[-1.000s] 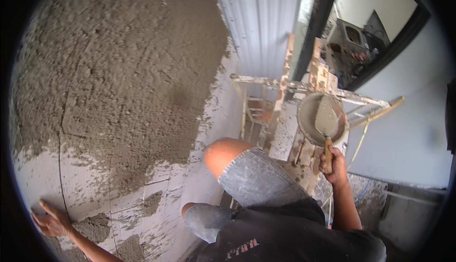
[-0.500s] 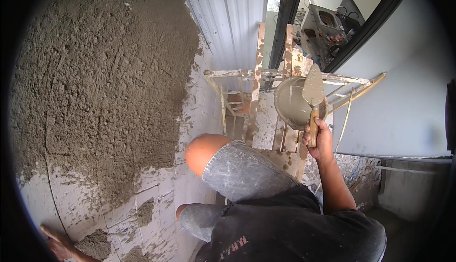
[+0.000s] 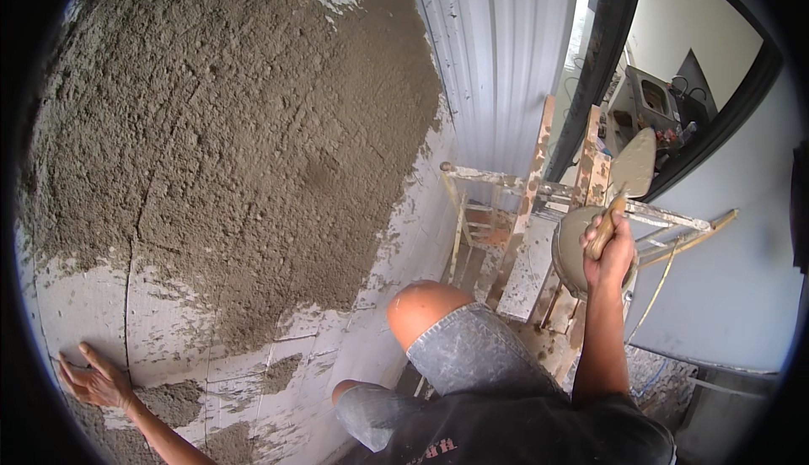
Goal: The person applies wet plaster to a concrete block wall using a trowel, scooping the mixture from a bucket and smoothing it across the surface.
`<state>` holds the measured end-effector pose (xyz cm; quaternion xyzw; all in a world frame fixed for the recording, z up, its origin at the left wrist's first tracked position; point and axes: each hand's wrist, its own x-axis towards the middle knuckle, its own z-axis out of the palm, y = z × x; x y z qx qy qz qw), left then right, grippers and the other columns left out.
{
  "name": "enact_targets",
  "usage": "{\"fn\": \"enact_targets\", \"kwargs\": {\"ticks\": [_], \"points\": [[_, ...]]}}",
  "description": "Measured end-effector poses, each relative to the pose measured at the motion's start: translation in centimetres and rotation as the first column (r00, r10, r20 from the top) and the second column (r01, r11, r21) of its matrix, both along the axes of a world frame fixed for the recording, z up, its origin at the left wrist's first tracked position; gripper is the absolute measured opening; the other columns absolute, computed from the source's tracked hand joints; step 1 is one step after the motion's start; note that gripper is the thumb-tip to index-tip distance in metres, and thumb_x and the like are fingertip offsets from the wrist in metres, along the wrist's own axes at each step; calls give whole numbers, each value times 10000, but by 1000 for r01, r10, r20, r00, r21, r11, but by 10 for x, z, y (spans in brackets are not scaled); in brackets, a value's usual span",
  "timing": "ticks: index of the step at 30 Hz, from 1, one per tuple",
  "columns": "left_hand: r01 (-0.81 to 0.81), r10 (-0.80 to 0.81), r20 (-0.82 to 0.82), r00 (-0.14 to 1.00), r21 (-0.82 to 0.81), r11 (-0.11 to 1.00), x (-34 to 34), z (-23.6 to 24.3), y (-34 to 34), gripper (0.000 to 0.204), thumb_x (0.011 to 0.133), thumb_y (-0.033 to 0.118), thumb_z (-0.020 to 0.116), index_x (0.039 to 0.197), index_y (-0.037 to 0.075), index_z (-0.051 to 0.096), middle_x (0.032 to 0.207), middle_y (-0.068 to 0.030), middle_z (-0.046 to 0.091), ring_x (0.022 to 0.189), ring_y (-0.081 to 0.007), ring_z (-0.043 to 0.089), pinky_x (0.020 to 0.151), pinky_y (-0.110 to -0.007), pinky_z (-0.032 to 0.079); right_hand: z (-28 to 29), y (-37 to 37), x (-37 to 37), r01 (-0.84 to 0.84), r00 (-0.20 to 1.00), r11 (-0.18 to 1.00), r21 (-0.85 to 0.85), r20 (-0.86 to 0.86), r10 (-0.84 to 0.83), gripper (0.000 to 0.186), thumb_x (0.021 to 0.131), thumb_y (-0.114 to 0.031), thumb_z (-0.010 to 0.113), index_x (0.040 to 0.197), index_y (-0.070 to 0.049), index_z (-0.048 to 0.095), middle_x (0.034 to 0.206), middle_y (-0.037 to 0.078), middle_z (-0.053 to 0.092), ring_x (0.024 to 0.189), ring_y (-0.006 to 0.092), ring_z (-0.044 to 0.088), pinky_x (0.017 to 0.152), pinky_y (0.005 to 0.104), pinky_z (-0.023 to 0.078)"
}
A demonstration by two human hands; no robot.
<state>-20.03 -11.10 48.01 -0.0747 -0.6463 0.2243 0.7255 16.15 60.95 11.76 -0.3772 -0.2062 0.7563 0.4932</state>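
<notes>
My right hand [image 3: 608,256] grips the wooden handle of a trowel [image 3: 634,163], its blade smeared with mortar and pointing away from me. Under that hand is a round bucket [image 3: 568,250] of wet grey mortar, partly hidden by the hand and wrist. At the lower left my left hand [image 3: 97,381] lies against the pale block wall [image 3: 168,330], fingers spread and nothing in them. Rough grey-brown mortar [image 3: 244,136] covers much of this wall; its lower part shows bare blocks with scattered mortar patches.
A mortar-splashed scaffold frame [image 3: 506,180] carries wooden planks [image 3: 533,178] near my knees. White corrugated sheeting [image 3: 506,52] meets the wall's right edge. Beyond a dark door frame [image 3: 607,52] there is a sink [image 3: 656,96]. A smooth grey-white wall [image 3: 733,296] stands to the right.
The view has swung left, so the scene sits farther right and lower. The trowel's blade has tilted rightward above the bucket. My left hand shows more fully on the wall.
</notes>
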Motion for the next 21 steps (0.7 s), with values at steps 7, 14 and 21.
{"fn": "enact_targets", "kwargs": {"ticks": [7, 14, 21], "points": [[12, -12, 39, 999, -8, 1000, 16, 9, 7, 736, 997, 642, 524, 1492, 96, 514, 1506, -141, 468, 1422, -300, 401, 1173, -438, 339, 17, 73, -201, 392, 847, 832, 393, 197, -493, 251, 933, -58, 664, 1068, -58, 453, 912, 106, 607, 710, 209, 604, 612, 392, 518], [53, -52, 70, 996, -13, 999, 4, -7, 21, 717, 995, 621, 546, 1492, 105, 512, 1509, -125, 453, 1450, -280, 346, 1189, -442, 297, 172, -51, -477, -216, 973, 849, 483, 31, 230, 257, 876, -26, 668, 1054, -45, 485, 929, 101, 579, 790, 176, 608, 617, 361, 519], [67, -66, 83, 994, -12, 998, 13, 3, -5, 730, 980, 645, 557, 1469, 103, 544, 1486, -115, 487, 1421, -275, 387, 1176, -439, 315, 185, -154, -319, -439, 769, 497, 749, 27, 639, 239, 989, -159, 641, 1117, -30, 486, 954, 78, 588, 729, 89, 549, 564, 260, 475]]}}
